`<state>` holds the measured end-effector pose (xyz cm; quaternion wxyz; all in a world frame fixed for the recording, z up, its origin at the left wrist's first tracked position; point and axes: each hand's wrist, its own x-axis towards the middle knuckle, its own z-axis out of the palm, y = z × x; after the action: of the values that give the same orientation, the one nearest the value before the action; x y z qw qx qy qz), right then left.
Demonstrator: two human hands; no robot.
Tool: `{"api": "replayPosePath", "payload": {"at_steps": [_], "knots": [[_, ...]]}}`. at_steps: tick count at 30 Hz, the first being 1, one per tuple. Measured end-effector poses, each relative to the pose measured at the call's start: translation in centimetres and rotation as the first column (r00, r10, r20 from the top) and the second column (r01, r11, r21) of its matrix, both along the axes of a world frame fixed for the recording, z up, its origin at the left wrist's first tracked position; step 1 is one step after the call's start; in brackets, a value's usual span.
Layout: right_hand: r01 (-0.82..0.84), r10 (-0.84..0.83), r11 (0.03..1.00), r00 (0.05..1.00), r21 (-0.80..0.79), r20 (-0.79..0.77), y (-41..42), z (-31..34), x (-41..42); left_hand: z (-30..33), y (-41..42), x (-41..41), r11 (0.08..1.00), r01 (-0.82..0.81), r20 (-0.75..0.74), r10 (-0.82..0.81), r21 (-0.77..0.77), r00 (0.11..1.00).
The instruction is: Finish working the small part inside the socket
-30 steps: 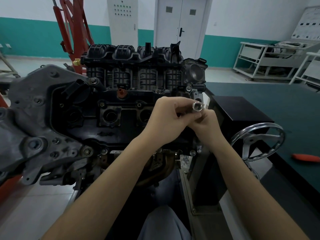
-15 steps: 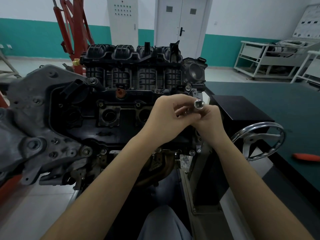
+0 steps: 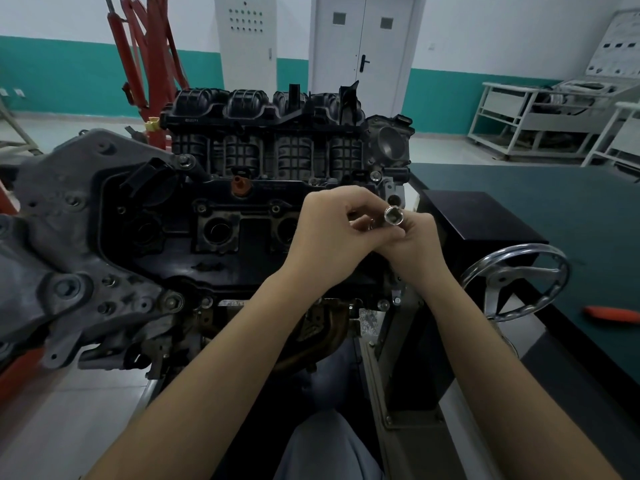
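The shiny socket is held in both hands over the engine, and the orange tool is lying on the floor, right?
Not quite. The head view shows the orange tool lying on the green table, not the floor. Both the left hand and right hand do hold the shiny socket over the engine.

A training workshop: a bare engine (image 3: pixel 221 216) on a stand, red hoist (image 3: pixel 149 57) behind.

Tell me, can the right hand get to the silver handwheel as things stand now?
Probably yes. The handwheel stands uncovered just right of the right hand, with nothing between them. But that hand, like the left hand, grips the socket, so it would first need to let go.
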<state>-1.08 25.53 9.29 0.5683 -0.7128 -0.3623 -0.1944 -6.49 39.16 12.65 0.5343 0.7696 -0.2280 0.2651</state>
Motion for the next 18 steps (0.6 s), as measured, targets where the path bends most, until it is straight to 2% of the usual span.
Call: {"api": "replayPosePath", "payload": {"at_steps": [6,12,18], "knots": [[-0.013,0.013,1.000,1.000,0.002,-0.007,-0.4,-0.5,0.6,0.2,0.4,0.0,0.989,0.142,-0.063,-0.144,-0.028,0.988],[0.036,-0.036,0.999,0.999,0.040,-0.001,-0.1,-1.2,0.7,0.3,0.0,0.0,0.995,-0.066,-0.003,0.067,0.073,0.998],[0.018,-0.019,1.000,1.000,0.025,0.009,-0.2,-1.0,0.5,0.2,0.4,-0.1,0.995,0.101,-0.065,-0.102,-0.015,0.993]]}}
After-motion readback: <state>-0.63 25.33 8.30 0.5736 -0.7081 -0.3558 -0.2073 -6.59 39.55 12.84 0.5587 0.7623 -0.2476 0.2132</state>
